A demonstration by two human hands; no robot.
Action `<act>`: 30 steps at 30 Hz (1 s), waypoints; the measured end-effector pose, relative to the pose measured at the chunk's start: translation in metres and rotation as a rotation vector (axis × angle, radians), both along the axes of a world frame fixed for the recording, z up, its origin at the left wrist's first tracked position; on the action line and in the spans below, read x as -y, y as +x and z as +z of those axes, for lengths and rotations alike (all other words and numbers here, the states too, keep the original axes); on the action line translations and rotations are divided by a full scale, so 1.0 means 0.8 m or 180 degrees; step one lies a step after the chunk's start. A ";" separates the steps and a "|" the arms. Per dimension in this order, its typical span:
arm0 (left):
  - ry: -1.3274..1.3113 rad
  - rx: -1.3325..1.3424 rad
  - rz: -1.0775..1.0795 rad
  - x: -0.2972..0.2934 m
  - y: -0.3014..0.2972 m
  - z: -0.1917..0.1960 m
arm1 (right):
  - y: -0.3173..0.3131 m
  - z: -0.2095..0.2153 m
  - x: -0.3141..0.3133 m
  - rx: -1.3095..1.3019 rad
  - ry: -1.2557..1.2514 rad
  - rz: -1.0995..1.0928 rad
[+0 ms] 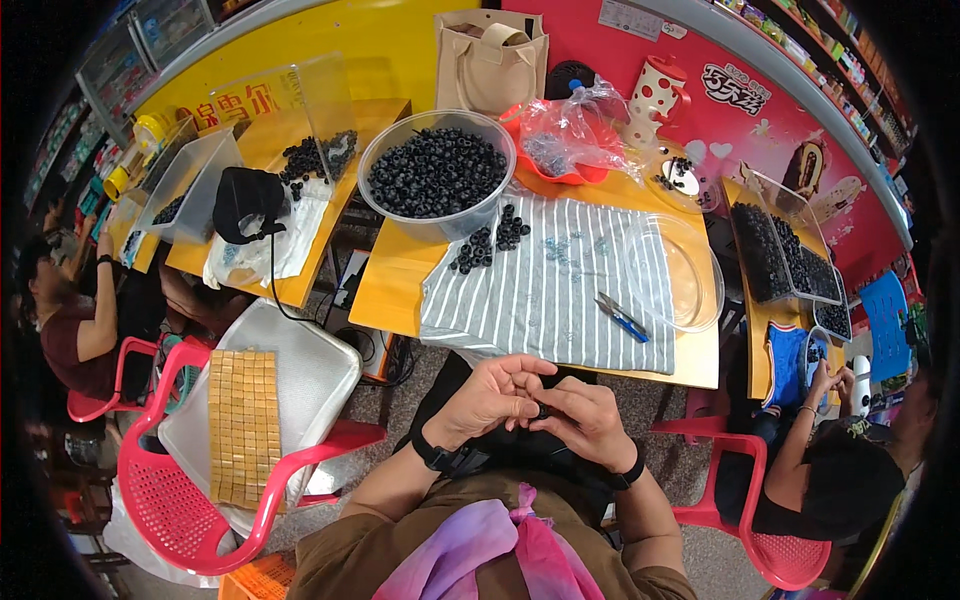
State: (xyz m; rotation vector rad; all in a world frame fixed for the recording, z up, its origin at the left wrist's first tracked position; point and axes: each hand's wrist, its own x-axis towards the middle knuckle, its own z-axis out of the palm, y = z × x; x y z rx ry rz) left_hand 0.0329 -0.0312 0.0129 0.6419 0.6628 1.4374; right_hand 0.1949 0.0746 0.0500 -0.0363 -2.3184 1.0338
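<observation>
Close to my body, just off the table's near edge, my left hand (pixel 495 402) and my right hand (pixel 588 420) meet with fingertips pinched together. Between them is a small black part (pixel 543 411), mostly covered by the fingers. Beyond them a grey-and-white striped cloth (pixel 500 315) covers much of the table. On it lie a loose cluster of small black parts (pixel 487 243), a scatter of tiny clear bits (pixel 575 247) and blue-handled snips (pixel 622 318). A clear round tub (pixel 442 228) heaped with black parts (pixel 438 170) stands at the cloth's far left.
A clear round lid (pixel 708 318) rests at the table's right. Behind are a red bowl (pixel 560 187) with a plastic bag (pixel 602 118), a dotted jug (pixel 655 98) and a beige tote (pixel 492 65). Pink chairs (pixel 180 490) flank me; other people sit left and right.
</observation>
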 end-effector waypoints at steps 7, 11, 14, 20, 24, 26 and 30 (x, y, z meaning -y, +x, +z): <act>-0.0063 0.0032 -0.0267 -0.004 0.002 -0.012 | 0.002 0.008 -0.002 0.0188 0.0396 0.0148; 0.0020 -0.0219 -0.0148 -0.011 0.002 -0.001 | 0.004 0.017 -0.022 0.0293 0.0361 0.0001; -0.0124 -0.0095 0.0231 -0.011 -0.002 -0.003 | 0.019 0.025 -0.071 0.0395 -0.0013 -0.1336; -0.0259 0.0080 0.0642 -0.008 -0.019 -0.014 | 0.045 0.012 -0.228 0.0528 0.0028 -0.2700; -0.0314 0.0244 0.0688 -0.002 -0.025 -0.022 | 0.039 0.009 -0.254 0.1667 0.0892 -0.2430; -0.0317 0.0294 0.0721 0.002 -0.028 -0.025 | 0.034 0.006 -0.241 0.1666 0.1354 -0.2663; -0.0286 0.0420 0.0695 0.004 -0.034 -0.026 | -0.032 0.034 -0.176 0.0925 0.0170 -0.1818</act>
